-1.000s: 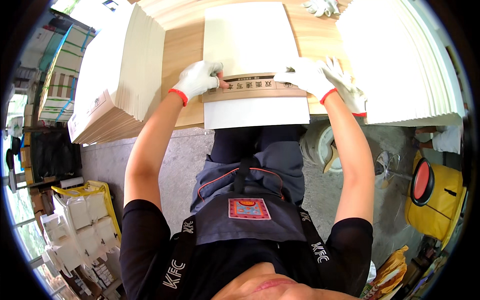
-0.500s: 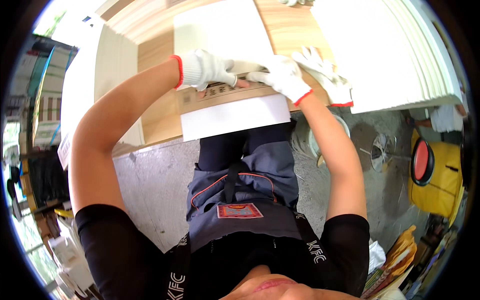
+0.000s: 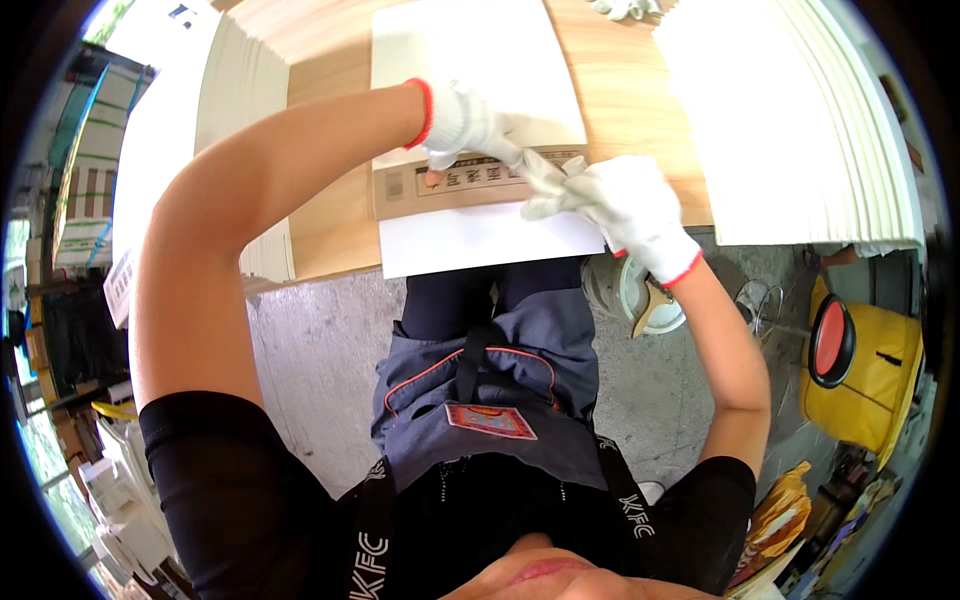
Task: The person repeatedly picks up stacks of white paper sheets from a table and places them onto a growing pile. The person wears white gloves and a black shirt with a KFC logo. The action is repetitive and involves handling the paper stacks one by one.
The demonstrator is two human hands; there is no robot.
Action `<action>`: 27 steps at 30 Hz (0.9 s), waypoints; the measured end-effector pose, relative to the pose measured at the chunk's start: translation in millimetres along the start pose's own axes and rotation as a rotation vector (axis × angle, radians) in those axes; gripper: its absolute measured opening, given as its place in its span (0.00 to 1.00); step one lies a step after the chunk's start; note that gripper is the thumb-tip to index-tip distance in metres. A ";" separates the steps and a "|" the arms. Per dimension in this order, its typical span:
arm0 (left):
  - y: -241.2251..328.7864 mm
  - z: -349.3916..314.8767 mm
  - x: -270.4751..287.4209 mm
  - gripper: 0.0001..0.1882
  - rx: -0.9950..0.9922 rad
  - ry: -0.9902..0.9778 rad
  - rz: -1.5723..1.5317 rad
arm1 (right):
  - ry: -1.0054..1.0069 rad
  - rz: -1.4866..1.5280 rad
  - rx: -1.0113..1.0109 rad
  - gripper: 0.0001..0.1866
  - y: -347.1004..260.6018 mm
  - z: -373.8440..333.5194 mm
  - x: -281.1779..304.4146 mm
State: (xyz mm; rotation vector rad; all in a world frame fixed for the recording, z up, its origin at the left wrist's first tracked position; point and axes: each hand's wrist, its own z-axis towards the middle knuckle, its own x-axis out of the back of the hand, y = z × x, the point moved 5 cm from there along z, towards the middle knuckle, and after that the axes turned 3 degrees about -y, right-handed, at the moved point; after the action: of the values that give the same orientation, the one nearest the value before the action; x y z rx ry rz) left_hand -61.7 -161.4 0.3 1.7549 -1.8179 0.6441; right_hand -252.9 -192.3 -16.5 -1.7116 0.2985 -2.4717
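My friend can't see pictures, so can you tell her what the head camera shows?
Two hands in white gloves with red cuffs press on a brown printed cardboard strip lying across a white sheet on a wooden table; the left hand pins it while the right hand rests at its right end. Stacks of white sheets stand alongside.

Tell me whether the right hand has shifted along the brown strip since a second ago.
Yes. The right hand slid from the brown strip's right end toward the left hand.
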 end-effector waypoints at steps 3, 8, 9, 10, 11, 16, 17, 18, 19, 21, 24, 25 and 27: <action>-5.9 4.2 -12.8 0.45 -0.332 0.034 0.397 | -0.150 -0.235 -0.079 0.04 -20.0 46.0 -30.5; -10.4 18.1 -19.3 0.53 -0.277 0.108 0.510 | -0.231 -0.201 0.079 0.10 -98.1 117.3 -103.5; -17.9 16.1 -21.8 0.55 -0.268 0.128 0.487 | -0.096 -0.175 0.190 0.14 -119.7 133.4 -105.7; -16.5 12.8 -21.3 0.57 -0.273 0.111 0.486 | -0.125 -0.179 0.149 0.11 -128.3 142.6 -109.2; -14.4 9.6 -19.9 0.59 -0.279 0.095 0.487 | -0.153 -0.184 0.107 0.09 -136.1 150.3 -108.5; -10.8 4.8 -20.5 0.64 -0.245 0.051 0.508 | -0.021 -0.092 0.167 0.05 -139.3 151.6 -117.8; -11.9 3.2 -22.6 0.64 -0.220 0.060 0.541 | -0.089 -0.092 0.142 0.06 -132.6 148.9 -116.6; -12.2 5.0 -23.9 0.64 -0.206 0.078 0.576 | -0.164 -0.102 0.107 0.07 -118.8 142.7 -111.7; -7.2 12.6 -22.2 0.63 -0.229 0.069 0.564 | -0.254 -0.112 0.050 0.08 -95.6 126.8 -107.3; -11.3 2.9 -21.3 0.59 -0.207 0.007 0.476 | -0.418 -0.231 0.020 0.11 -55.9 87.6 -66.2; -2.3 -13.8 -8.1 0.44 -0.356 0.165 0.441 | -0.316 -0.250 -0.174 0.09 14.1 10.7 -3.0; -7.8 -9.8 -13.4 0.42 -0.372 0.214 0.438 | -0.359 -0.303 -0.246 0.10 32.9 -0.9 4.7; -14.6 10.6 -21.8 0.38 -0.174 0.229 0.206 | -0.276 -0.503 -0.233 0.11 49.3 -13.5 21.3</action>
State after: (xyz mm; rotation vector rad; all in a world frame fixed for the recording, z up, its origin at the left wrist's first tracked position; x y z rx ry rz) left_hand -47.2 -152.8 -22.5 1.3352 -1.8467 0.7120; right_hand -273.7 -243.5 -12.9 -2.4551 0.1429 -2.5414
